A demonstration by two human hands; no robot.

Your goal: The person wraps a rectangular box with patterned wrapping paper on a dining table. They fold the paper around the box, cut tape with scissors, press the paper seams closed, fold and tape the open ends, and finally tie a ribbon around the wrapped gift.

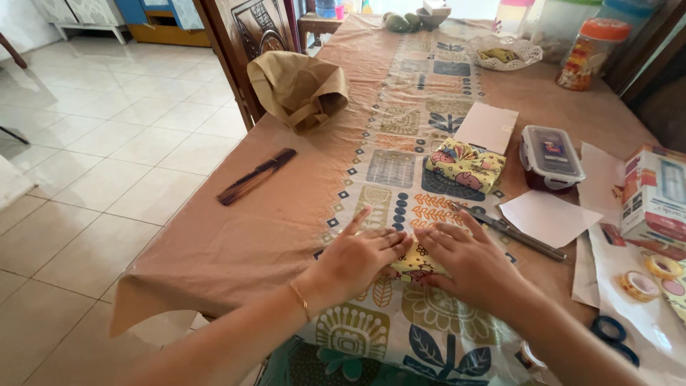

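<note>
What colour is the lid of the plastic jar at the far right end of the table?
Orange. The jar's lid shows in the head view, the only view, above mixed-coloured contents.

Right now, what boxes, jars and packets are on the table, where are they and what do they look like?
Cardboard box: right edge, white, red and blue.
Lidded tub: beside the box, clear, rectangular, with a picture label.
Jar: far right corner, clear, orange lid, colourful contents.
Wrapped parcel: table middle, yellow patterned paper.
Small parcel: under the left hand and right hand, same yellow paper.
</note>
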